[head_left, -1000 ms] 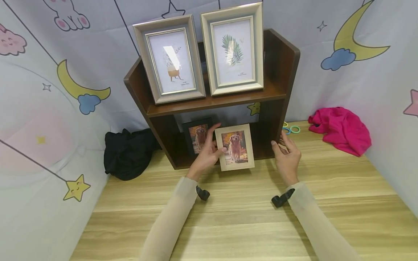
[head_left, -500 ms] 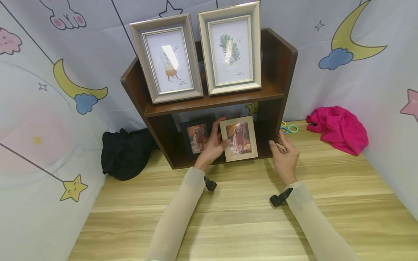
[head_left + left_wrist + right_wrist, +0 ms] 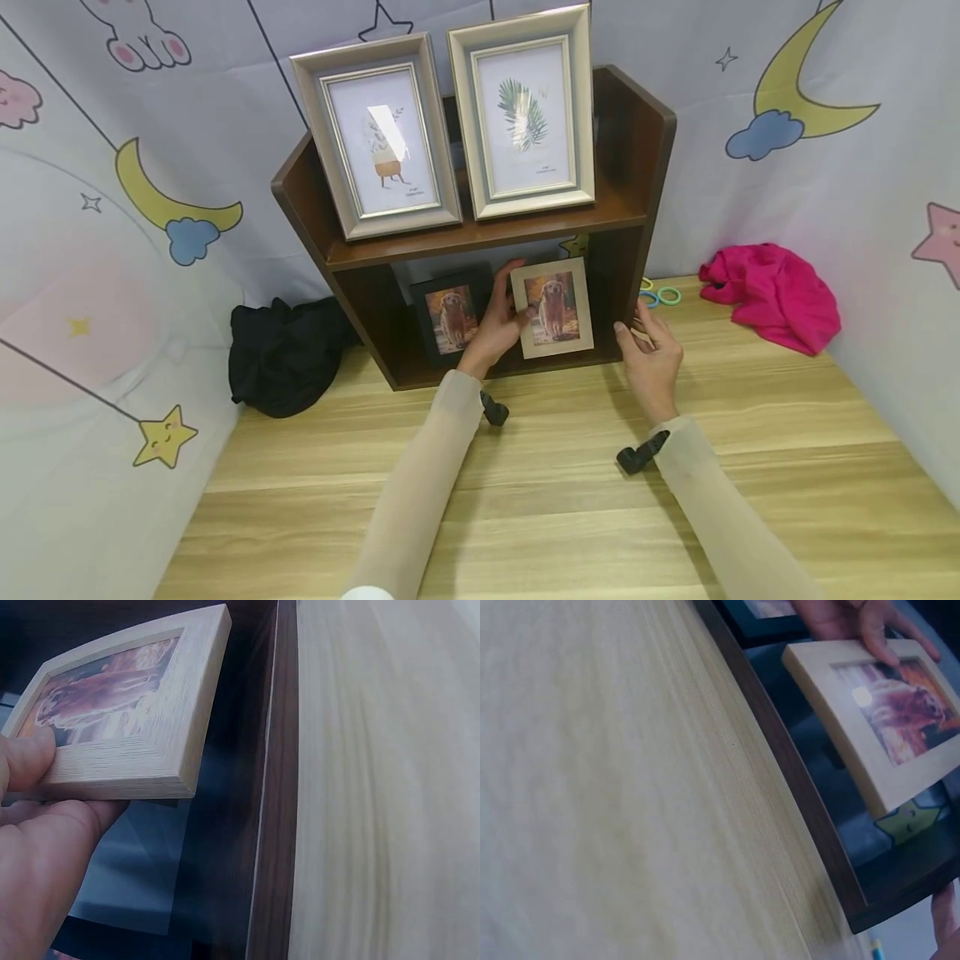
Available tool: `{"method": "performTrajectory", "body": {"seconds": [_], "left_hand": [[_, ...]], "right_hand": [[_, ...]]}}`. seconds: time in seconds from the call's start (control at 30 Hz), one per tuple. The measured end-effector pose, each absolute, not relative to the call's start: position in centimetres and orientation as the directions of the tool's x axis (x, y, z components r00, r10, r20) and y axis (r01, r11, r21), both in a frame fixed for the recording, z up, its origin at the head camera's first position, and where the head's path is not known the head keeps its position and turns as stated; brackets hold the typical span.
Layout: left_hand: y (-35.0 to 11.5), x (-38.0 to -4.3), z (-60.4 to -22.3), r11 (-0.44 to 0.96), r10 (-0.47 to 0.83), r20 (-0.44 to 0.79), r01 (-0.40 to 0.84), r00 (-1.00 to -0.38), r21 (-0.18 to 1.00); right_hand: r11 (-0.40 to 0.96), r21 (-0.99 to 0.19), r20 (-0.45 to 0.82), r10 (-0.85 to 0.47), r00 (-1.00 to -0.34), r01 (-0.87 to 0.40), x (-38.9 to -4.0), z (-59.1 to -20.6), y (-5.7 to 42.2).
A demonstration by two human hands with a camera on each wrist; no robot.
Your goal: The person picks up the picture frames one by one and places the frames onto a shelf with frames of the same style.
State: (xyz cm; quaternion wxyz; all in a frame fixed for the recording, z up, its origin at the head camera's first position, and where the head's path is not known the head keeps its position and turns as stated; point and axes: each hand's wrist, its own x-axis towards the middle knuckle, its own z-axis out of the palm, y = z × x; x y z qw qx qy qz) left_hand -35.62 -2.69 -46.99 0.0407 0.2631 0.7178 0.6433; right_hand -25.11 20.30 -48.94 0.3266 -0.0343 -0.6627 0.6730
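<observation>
My left hand (image 3: 497,329) pinches a light wood picture frame (image 3: 528,343) by its left edge, thumb on the front and fingers behind. The frame shows a golden dog photo and is inside the lower compartment of the dark brown shelf (image 3: 487,247). In the left wrist view the light frame (image 3: 120,765) is tilted, with the thumb overlapping the photo. A black picture frame (image 3: 429,329) with a similar dog photo stands to its left, partly behind my left hand. My right hand (image 3: 654,367) grips the shelf's right side panel near its lower front edge; some fingertips are hidden behind it.
Two larger pale frames, one with a plant-pot print (image 3: 352,158) and one with a leaf print (image 3: 463,125), stand on the upper shelf. Black cloth (image 3: 281,358) lies left of the shelf. To the right are coloured rings (image 3: 669,296) and pink cloth (image 3: 780,300) on the wooden table (image 3: 555,500).
My left hand has carried the light frame up, slightly right and farther back into the lower compartment. My right hand keeps its grip on the side panel. The head view has shifted slightly.
</observation>
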Motion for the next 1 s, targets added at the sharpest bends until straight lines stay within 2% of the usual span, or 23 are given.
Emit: {"method": "performTrajectory", "body": {"seconds": [0.23,0.47,0.77,1.0], "left_hand": [[-2.1,-36.5,-47.2,0.010,0.403,0.297,0.329,-0.866,0.944],[-1.4,-36.5,-47.2,-0.011,0.430,0.283,0.308,-0.858,0.951],[-1.2,-37.3,-47.9,-0.047,0.355,0.259,0.260,-0.898,0.965],[-1.0,-38.0,-48.4,-0.078,0.346,0.278,0.268,-0.896,0.960]], "right_hand": [[0.089,-0.913,0.390,0.480,-0.786,-0.398,-25.1,-49.0,20.3],[0.088,-0.913,0.390,0.483,-0.784,-0.399,-25.2,-49.1,20.4],[0.101,-0.910,0.398,0.486,-0.778,-0.403,-25.1,-49.2,20.3],[0.095,-0.907,0.402,0.487,-0.776,-0.411,-25.2,-49.2,20.4]]}}
